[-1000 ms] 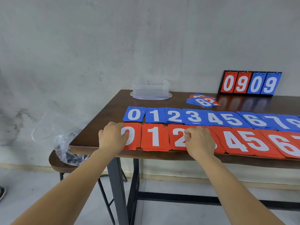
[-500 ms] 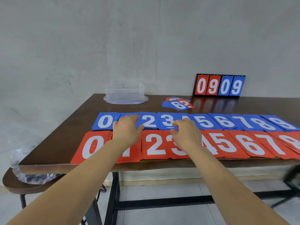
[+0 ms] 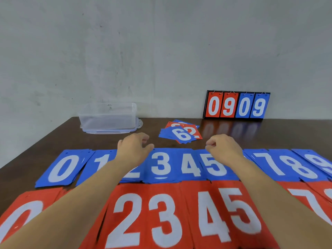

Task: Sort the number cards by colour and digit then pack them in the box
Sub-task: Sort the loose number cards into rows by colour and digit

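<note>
A row of blue number cards (image 3: 161, 166) runs 0 to 9 across the brown table (image 3: 45, 141), with a row of red number cards (image 3: 161, 218) nearer me. A small loose pile of mixed blue and red cards (image 3: 180, 134) lies behind the rows. My left hand (image 3: 133, 150) hovers over the far edge of the blue 2, fingers loosely curled, holding nothing. My right hand (image 3: 224, 149) hovers over the blue 5 and 6 in the same loose curl, empty. The clear plastic box (image 3: 107, 117) stands at the back left.
A flip scoreboard (image 3: 236, 105) reading 0909 leans on the grey wall at the back right. The table's left edge runs diagonally at the left. Bare wood lies between the box, the pile and the blue row.
Both hands have moved away from the red row, past the blue row's near edge, toward the loose pile. My head has come closer, so the cards look larger.
</note>
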`<state>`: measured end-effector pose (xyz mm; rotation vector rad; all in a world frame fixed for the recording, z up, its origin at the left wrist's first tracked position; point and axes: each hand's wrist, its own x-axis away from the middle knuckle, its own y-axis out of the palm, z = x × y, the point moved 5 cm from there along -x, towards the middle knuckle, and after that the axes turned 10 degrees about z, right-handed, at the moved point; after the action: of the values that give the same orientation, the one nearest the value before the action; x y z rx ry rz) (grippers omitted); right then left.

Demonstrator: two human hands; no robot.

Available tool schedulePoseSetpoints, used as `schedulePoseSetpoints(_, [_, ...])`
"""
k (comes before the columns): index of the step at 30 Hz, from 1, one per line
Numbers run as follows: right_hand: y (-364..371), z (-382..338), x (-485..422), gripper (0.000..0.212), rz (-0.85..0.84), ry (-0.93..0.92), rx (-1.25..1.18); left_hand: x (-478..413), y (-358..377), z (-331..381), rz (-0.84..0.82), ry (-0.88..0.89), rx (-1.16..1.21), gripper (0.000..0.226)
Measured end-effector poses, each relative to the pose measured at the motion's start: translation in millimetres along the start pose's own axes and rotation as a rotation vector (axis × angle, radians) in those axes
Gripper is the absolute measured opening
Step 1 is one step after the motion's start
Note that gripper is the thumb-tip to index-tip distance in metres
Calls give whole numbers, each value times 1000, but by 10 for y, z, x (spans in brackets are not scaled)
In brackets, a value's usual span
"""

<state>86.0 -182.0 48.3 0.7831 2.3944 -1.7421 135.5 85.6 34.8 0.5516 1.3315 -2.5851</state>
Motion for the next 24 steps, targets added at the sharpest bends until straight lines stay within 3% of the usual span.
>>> schedulePoseSetpoints(5, [314,54,-617,20,-94,-57,-36,-273,322,-37,-17,-83,-6,41])
schedulePoseSetpoints(11, [908,-162,-1077,61,-226,-273,-35,-408,443,-221,6,-185,-43,39])
schedulePoseSetpoints(16, [1256,-253,-1274,81,-327,-304,-24,-471,483,-319,-11,-220,-80,39])
schedulePoseSetpoints(20, [1374,-218,-1338,82,-286,-293,17,-593,521,-326,-25,-205,-88,39])
schedulePoseSetpoints(24, [1327,-260,-1335,68,-207,-308,48,-771,679,-202,-58,-169,-74,41])
